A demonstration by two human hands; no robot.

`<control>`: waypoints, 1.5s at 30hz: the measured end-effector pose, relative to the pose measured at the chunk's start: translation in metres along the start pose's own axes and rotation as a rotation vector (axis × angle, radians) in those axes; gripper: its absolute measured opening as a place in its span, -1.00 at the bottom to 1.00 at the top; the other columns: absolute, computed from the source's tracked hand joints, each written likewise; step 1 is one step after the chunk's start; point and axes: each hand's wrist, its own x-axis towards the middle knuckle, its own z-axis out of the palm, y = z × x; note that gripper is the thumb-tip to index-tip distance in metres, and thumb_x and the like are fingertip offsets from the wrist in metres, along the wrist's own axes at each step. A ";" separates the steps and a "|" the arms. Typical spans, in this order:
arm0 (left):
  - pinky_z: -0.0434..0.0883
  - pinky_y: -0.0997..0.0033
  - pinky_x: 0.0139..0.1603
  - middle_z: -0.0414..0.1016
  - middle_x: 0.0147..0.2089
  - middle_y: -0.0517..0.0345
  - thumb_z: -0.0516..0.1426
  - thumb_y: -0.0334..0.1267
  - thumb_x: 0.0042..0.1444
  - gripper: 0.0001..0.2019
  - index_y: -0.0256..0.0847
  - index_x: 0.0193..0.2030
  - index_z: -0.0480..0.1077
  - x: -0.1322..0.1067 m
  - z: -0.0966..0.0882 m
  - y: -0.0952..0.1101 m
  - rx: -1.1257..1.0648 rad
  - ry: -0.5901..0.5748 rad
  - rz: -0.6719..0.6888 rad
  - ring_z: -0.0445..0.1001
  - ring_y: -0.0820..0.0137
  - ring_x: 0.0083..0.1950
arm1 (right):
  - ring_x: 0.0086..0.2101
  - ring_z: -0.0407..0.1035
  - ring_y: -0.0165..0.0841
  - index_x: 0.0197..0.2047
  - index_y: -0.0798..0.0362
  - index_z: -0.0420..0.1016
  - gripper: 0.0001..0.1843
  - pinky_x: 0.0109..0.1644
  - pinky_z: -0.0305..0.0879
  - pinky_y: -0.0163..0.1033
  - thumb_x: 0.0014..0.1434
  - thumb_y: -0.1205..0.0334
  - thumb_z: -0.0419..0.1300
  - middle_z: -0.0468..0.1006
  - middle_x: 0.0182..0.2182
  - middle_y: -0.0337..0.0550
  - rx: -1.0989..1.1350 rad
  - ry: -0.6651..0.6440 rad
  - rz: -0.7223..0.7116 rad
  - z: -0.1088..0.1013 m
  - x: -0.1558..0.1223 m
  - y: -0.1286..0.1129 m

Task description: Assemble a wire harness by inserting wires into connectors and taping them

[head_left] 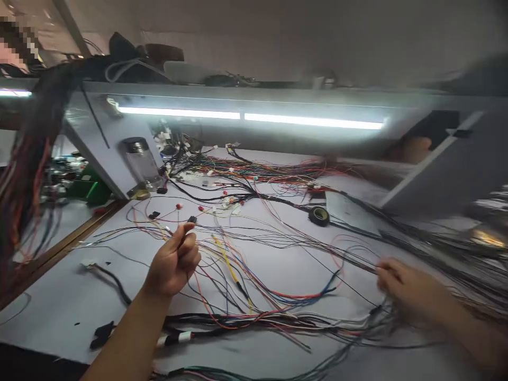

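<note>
Holding wires (359, 263), hands (172, 267) well apart

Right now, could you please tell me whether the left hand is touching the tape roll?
Apart; the head view shows white tabletop and loose wires between the left hand and the tape roll.

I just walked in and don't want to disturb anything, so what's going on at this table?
A person is handling wiring with bare hands. The left hand pinches a small black connector at its fingertips, while the right hand, blurred, grips thin wires stretched across the white table. A thicker cable bundle lies nearer the person, and a roll of black tape sits beyond the stretched wires.
</note>
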 end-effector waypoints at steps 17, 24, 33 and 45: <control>0.06 0.53 -0.77 -0.02 -0.70 0.37 -0.05 -0.33 0.23 -0.80 -0.16 -0.31 0.38 0.006 0.018 0.005 0.106 0.249 -0.038 -0.11 0.55 -0.74 | -0.48 0.36 -0.39 -0.17 -0.01 0.26 -0.70 -0.45 0.17 -0.35 0.20 -0.05 -0.01 0.50 -0.48 -0.25 0.219 -0.261 0.057 -0.029 -0.009 -0.012; 0.04 0.50 -0.77 -0.02 -0.71 0.37 -0.03 -0.34 0.22 -0.82 -0.16 -0.32 0.38 0.005 0.018 0.006 0.142 0.241 -0.025 -0.11 0.54 -0.74 | -0.31 0.34 -0.31 -0.31 -0.04 0.40 -0.87 -0.30 0.15 -0.31 0.02 0.27 0.09 0.52 -0.34 -0.24 0.059 -0.461 -0.130 -0.055 -0.021 -0.007; 0.00 0.51 -0.73 -0.03 -0.70 0.41 0.06 -0.26 0.20 -0.89 -0.17 -0.26 0.39 0.007 0.010 0.003 0.114 0.191 -0.027 -0.14 0.57 -0.73 | -0.37 0.37 -0.31 -0.30 -0.01 0.52 -0.78 -0.39 0.14 -0.31 -0.06 0.24 0.13 0.54 -0.36 -0.22 -0.026 -0.722 -0.206 -0.062 -0.007 -0.011; -0.02 0.50 -0.72 -0.02 -0.68 0.40 0.06 -0.24 0.20 -0.89 -0.19 -0.24 0.37 0.007 0.005 0.003 0.102 0.154 -0.029 -0.10 0.58 -0.71 | -0.43 0.36 -0.36 -0.42 0.02 0.31 -0.90 -0.45 0.12 -0.34 0.07 0.19 0.08 0.48 -0.43 -0.21 -0.010 -0.614 -0.141 -0.050 -0.017 -0.005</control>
